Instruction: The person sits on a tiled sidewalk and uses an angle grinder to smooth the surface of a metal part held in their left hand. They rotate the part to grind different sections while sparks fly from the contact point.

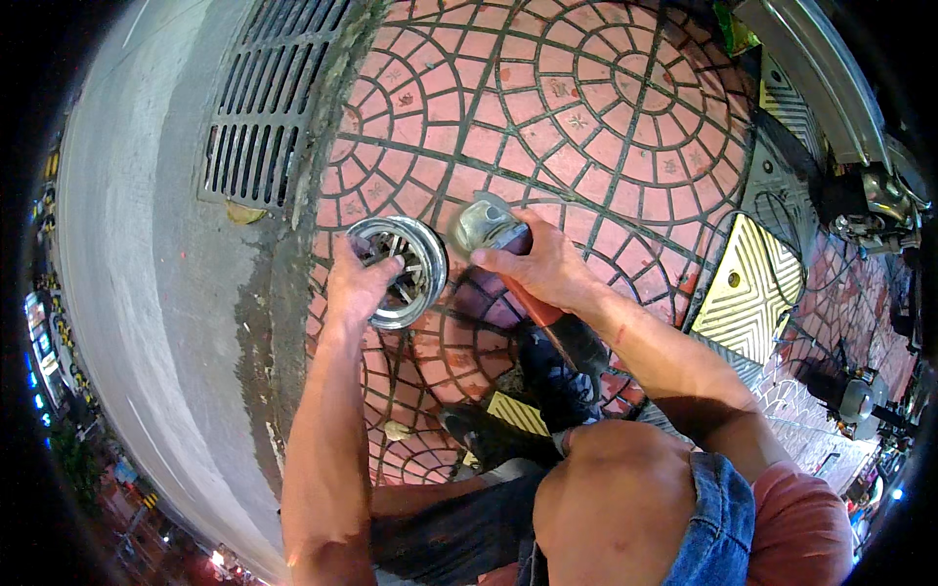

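My left hand [363,278] is closed on a small silver spoked wheel rim [426,264], its fingers hooked in among the dark-edged spokes. The rim is held tilted above the pink paving. To its right, my right hand [547,256] wraps around the front part of an angle grinder [486,227] with a metal head and a red-and-black body. The grinder's head is close to the rim's right edge; a narrow gap shows between them. Its disc is blurred, and I cannot tell if it spins. The tool's rear end points down toward my shoe.
A metal drain grate [256,117] lies along the kerb at the left, beside the grey road [147,244]. Yellow-and-grey ramp plates [750,293] line the right side. A cable [796,230] runs near them. Parked motorbike parts [865,400] stand at the far right.
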Demonstrator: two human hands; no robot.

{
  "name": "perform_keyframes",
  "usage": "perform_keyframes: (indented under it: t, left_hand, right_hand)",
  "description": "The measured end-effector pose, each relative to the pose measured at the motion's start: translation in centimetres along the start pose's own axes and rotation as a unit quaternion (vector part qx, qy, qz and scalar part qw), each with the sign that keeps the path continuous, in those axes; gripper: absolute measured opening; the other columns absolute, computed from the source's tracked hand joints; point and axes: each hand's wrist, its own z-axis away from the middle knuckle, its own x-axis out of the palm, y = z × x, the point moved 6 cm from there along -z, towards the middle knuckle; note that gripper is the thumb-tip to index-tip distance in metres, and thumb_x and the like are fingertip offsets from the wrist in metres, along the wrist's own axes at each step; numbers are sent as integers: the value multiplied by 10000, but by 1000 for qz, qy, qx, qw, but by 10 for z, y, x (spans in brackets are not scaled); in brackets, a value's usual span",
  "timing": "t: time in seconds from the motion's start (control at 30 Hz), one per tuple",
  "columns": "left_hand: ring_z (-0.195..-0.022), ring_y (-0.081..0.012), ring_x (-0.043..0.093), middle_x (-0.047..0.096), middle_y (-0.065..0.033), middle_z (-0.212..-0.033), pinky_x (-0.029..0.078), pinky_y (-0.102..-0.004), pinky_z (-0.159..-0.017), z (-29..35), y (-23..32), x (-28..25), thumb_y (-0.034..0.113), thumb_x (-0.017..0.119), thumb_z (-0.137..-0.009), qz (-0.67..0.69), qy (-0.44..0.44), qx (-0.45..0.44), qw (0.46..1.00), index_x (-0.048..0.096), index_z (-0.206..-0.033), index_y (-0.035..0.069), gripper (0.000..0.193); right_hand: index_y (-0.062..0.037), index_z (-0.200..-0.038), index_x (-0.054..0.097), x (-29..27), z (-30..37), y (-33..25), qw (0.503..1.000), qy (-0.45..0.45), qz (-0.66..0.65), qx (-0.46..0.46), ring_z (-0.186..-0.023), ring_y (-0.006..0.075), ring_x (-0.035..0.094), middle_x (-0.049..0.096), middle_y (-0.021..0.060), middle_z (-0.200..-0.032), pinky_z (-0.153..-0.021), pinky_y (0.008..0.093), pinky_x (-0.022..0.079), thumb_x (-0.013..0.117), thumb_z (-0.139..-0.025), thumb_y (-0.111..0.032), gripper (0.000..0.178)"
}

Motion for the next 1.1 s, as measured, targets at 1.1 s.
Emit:
perform_keyframes:
  t: [1.1]
  left_hand:
    - [-852,-212,766,773,-37,-1067,584,-377,-581,110,-75,74,191,833,-938,504,72,-242,826,666,-1272,137,378]
  right_hand:
    - [58,-1503,605,10,20,14,999,-31,-6,9,-1006,265,781,813,176,-1099,-921,398,622,927,-933,-476,845]
